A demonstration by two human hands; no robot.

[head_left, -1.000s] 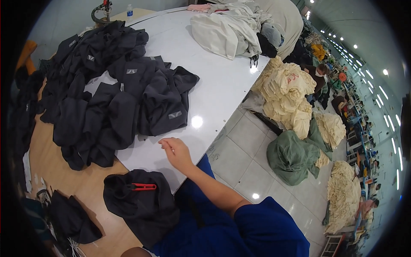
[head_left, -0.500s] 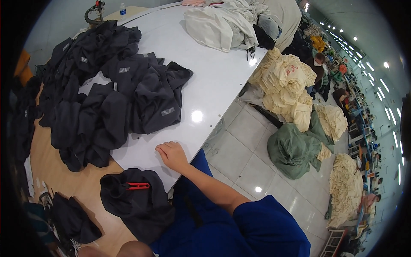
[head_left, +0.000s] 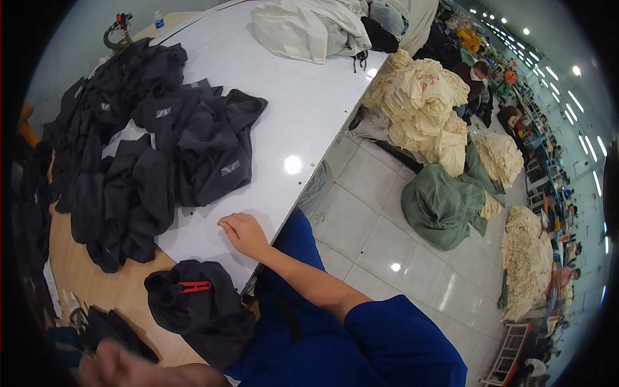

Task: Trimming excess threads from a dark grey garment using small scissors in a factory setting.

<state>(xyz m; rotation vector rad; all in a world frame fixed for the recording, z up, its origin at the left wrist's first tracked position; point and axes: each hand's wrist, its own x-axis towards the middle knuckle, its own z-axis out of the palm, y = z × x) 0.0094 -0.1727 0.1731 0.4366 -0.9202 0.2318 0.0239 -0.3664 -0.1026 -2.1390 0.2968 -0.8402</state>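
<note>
My right hand (head_left: 244, 235) rests on the white tabletop (head_left: 274, 138) near its edge, fingers curled together and nothing visible in them. At the lower left, my left hand (head_left: 122, 369) is smeared by motion, so its fingers cannot be made out. It is nearest to a folded dark cloth piece (head_left: 121, 332). Between the hands lies a dark grey garment (head_left: 213, 322), bunched at the table's near end against my blue clothing. Red thread snips (head_left: 195, 286) lie on top of that garment. A large heap of dark grey garments (head_left: 138, 174) with small light grey patches covers the table's left side.
White cloth (head_left: 309, 29) is piled at the table's far end, near a water bottle (head_left: 158, 20). To the right, cream cloth bundles (head_left: 419, 100) and a green sack (head_left: 438, 206) stand on the tiled floor (head_left: 351, 219). Several people are farther off.
My left hand has risen into view at the lower left and moved toward the folded dark cloth. The view has shifted slightly; my right hand stays on the table.
</note>
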